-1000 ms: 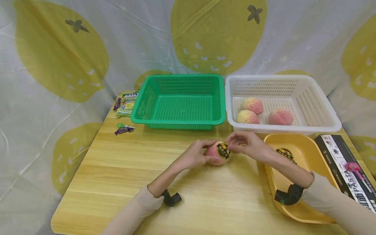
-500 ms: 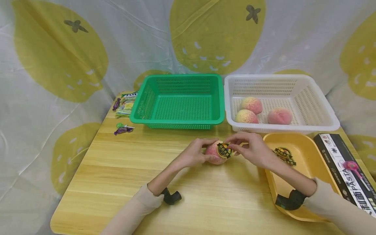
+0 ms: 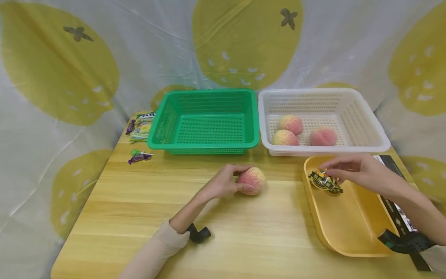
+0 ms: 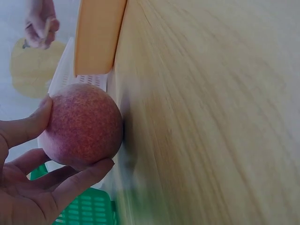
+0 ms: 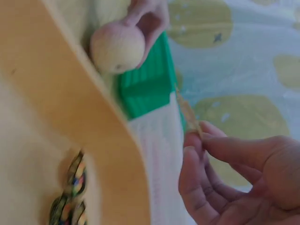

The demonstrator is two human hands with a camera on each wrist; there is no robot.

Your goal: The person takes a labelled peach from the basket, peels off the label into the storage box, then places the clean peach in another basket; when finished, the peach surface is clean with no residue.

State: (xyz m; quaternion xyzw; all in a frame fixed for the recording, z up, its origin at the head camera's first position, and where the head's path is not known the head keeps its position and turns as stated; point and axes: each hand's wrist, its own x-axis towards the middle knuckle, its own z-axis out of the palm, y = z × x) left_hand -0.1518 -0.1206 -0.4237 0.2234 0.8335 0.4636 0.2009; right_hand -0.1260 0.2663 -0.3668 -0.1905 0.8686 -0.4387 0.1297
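On the table, my left hand (image 3: 223, 183) holds a pink-and-yellow peach (image 3: 253, 181), thumb and fingers curved round its side. In the left wrist view the fingertips press the red skin of the peach (image 4: 86, 124). My right hand (image 3: 366, 172) is over the far end of the orange bin (image 3: 348, 232). Between its thumb and forefinger it pinches a thin sticker (image 5: 189, 115), seen nearly edge-on in the right wrist view. Below, several black-and-gold stickers (image 5: 70, 197) lie curled in the bin.
A green basket (image 3: 202, 146) and a white basket (image 3: 327, 149) with several peaches (image 3: 323, 136) stand along the back. Wrapped candies (image 3: 140, 157), a lollipop (image 3: 134, 152) and a snack packet (image 3: 142, 130) lie at left. A black box (image 3: 393, 164) lies right of the bin.
The sticker has come off the peach. My right hand has carried it rightward over the orange bin, while my left hand keeps its hold on the peach. The head view has shifted slightly.
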